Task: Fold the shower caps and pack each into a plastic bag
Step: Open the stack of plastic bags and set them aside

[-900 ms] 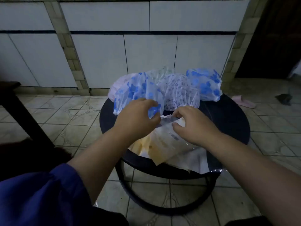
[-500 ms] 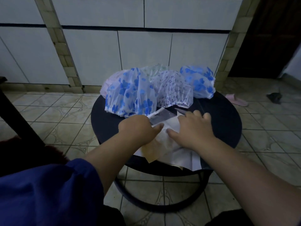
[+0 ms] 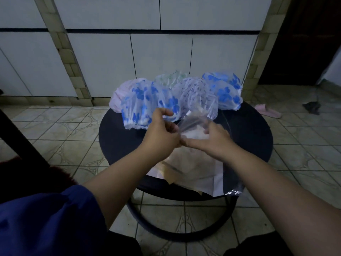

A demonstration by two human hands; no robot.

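Several puffed shower caps lie along the far side of a round dark table (image 3: 249,137): a blue-flowered cap (image 3: 145,104) at the left, a pink cap (image 3: 119,95) behind it, a pale green cap (image 3: 169,78), a small-print white cap (image 3: 197,97) and another blue-flowered cap (image 3: 225,91) at the right. Over the table's middle, my left hand (image 3: 162,135) and my right hand (image 3: 215,137) pinch a clear plastic bag (image 3: 191,122) between them, lifted off the surface. A stack of flat plastic bags (image 3: 193,170) lies under my wrists at the near edge.
The table stands on a tiled floor in front of white tiled wall panels. A pink slipper (image 3: 267,111) and a dark cloth (image 3: 311,107) lie on the floor at the right. A dark furniture leg (image 3: 20,137) slants at the left.
Both hands have risen from pressing on the flat bag stack and now hold one clear bag up between them. The camera view has shifted slightly.
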